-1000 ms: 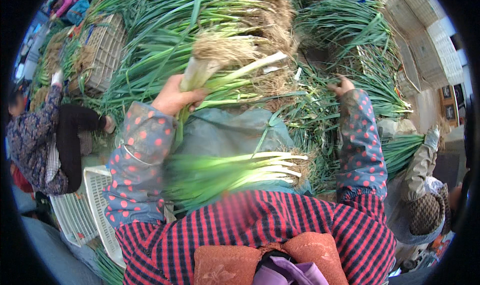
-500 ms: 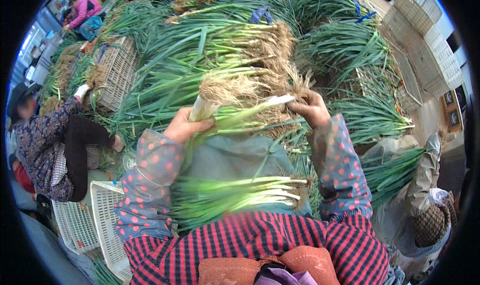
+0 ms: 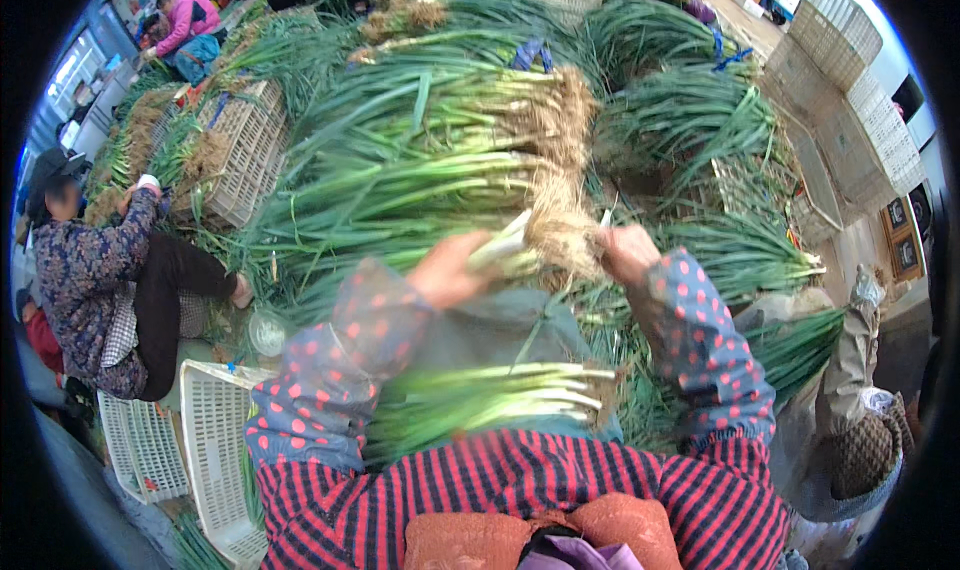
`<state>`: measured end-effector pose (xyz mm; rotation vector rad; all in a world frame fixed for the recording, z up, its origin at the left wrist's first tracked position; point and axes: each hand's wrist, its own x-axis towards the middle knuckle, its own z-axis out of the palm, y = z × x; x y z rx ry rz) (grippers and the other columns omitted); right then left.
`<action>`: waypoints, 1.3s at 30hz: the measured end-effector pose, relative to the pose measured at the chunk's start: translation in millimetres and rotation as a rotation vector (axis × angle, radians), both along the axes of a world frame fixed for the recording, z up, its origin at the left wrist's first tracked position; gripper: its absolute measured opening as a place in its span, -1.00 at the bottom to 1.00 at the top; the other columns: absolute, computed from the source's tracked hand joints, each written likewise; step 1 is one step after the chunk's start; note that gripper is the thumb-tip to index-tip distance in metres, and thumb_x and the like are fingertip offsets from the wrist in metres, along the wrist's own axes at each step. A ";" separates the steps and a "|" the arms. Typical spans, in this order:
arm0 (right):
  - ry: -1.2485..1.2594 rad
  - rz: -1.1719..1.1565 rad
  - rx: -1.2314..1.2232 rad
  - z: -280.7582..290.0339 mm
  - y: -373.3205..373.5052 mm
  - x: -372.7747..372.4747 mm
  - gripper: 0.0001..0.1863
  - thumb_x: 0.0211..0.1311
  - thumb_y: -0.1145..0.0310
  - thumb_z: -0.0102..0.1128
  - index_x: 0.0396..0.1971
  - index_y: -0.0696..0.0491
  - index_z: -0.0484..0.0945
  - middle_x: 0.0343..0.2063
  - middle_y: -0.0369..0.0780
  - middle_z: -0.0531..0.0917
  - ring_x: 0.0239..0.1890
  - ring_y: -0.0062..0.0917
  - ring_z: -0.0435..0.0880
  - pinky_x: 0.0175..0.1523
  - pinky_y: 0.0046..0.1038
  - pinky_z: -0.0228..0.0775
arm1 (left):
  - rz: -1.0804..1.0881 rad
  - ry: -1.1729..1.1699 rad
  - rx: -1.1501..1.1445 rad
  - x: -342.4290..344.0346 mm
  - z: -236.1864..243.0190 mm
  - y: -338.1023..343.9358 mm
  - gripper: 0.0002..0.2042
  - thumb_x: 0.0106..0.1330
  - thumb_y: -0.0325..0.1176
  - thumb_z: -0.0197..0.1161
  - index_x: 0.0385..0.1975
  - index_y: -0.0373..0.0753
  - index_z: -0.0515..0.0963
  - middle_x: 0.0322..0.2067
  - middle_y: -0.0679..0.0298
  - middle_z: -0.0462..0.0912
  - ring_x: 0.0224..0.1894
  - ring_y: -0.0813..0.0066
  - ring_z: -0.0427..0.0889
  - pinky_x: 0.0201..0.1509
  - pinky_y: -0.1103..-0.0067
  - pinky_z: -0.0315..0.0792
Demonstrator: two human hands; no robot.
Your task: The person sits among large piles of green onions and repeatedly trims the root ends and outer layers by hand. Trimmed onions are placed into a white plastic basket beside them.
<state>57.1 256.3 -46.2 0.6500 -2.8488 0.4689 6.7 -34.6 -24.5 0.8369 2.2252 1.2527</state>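
Note:
My left hand (image 3: 452, 272), blurred by motion, is closed around the white stems of a few green onions (image 3: 506, 244). Their bushy tan roots (image 3: 562, 228) point right, toward my right hand (image 3: 630, 254). That hand has its fingers pinched together beside the root tips, and a small white end sticks up by it. What it grips is too hidden to name. Peeled green onions (image 3: 545, 382) with white ends lie on the bluish-green covering over my lap. Just beyond my hands spreads a big heap of rooted green onions (image 3: 420, 175), roots to the right.
At the left a seated person (image 3: 95, 260) in a floral jacket handles onions by a plastic crate (image 3: 240, 155). White crates (image 3: 215, 440) stand at my lower left. More onion bundles (image 3: 690, 110) lie at the right, near stacked crates (image 3: 840, 100). Another person's sleeve (image 3: 850, 340) shows at right.
My left hand has moved right with its onions, bringing the roots up to my right hand. The pale stalk that stretched between my hands no longer shows there. The seated person's head has turned.

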 end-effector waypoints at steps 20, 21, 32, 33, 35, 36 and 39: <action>-0.439 -0.925 -0.210 -85.8 124.9 -22.7 -0.71 0.09 0.40 0.09 -0.13 -0.03 0.54 -0.48 -0.09 0.64 -0.30 -0.30 0.64 -0.19 -0.37 0.48 | 0.227 -0.297 0.097 1.9 9.2 -16.4 -0.83 0.11 -0.43 0.21 -0.30 -0.24 0.43 -0.63 0.32 0.46 -0.62 0.58 0.44 -0.61 0.56 0.33; -0.547 -0.878 -0.417 -82.4 142.1 -10.0 -0.67 0.06 0.38 0.14 -0.11 -0.05 0.53 -0.41 -0.08 0.63 -0.26 -0.28 0.63 -0.15 -0.36 0.47 | 0.213 -0.325 0.157 -4.5 15.7 -27.5 -0.85 0.14 -0.43 0.20 -0.32 -0.25 0.42 -0.63 0.32 0.46 -0.65 0.63 0.41 -0.65 0.62 0.30; 0.220 -0.664 -0.196 3.2 45.9 -7.5 -0.71 0.00 0.11 0.27 -0.37 0.00 0.61 -0.23 -0.28 0.58 -0.22 -0.38 0.59 -0.20 -0.44 0.42 | 0.181 -0.404 0.179 -21.5 16.0 -26.5 -0.84 0.17 -0.39 0.19 -0.36 -0.30 0.40 -0.65 0.29 0.46 -0.71 0.62 0.40 -0.70 0.66 0.28; 0.309 -0.538 -0.312 11.6 31.4 -11.1 -0.68 -0.07 0.24 0.35 -0.26 0.00 0.60 -0.14 -0.24 0.57 -0.12 -0.39 0.57 -0.10 -0.48 0.42 | 0.176 -0.409 0.172 -21.0 16.5 -25.1 -0.85 0.17 -0.38 0.18 -0.37 -0.30 0.40 -0.65 0.31 0.45 -0.70 0.63 0.40 -0.68 0.67 0.29; 0.316 -0.236 -0.673 22.3 5.9 -17.7 -0.60 -0.15 0.31 0.40 -0.20 0.02 0.59 -0.10 -0.19 0.55 -0.05 -0.37 0.52 0.02 -0.42 0.36 | 0.187 -0.415 0.144 -20.1 17.1 -24.1 -0.86 0.18 -0.38 0.16 -0.38 -0.29 0.41 -0.66 0.34 0.44 -0.66 0.64 0.40 -0.65 0.69 0.30; 0.348 -0.154 -0.531 26.3 -2.0 -16.3 -0.60 -0.14 0.29 0.39 -0.19 -0.01 0.60 -0.09 -0.20 0.55 -0.03 -0.37 0.50 0.08 -0.36 0.29 | 0.156 -0.422 0.149 -20.6 17.3 -24.1 -0.87 0.18 -0.38 0.16 -0.38 -0.29 0.41 -0.66 0.34 0.43 -0.66 0.63 0.39 -0.65 0.69 0.29; 0.366 -0.037 -0.280 29.2 -21.9 -14.3 -0.68 -0.12 0.36 0.35 -0.26 0.02 0.60 -0.18 -0.24 0.56 -0.15 -0.42 0.51 0.00 -0.41 0.26 | 0.111 -0.442 0.147 -22.0 16.5 -24.6 -0.88 0.19 -0.39 0.15 -0.40 -0.30 0.41 -0.67 0.33 0.42 -0.67 0.63 0.39 -0.65 0.69 0.29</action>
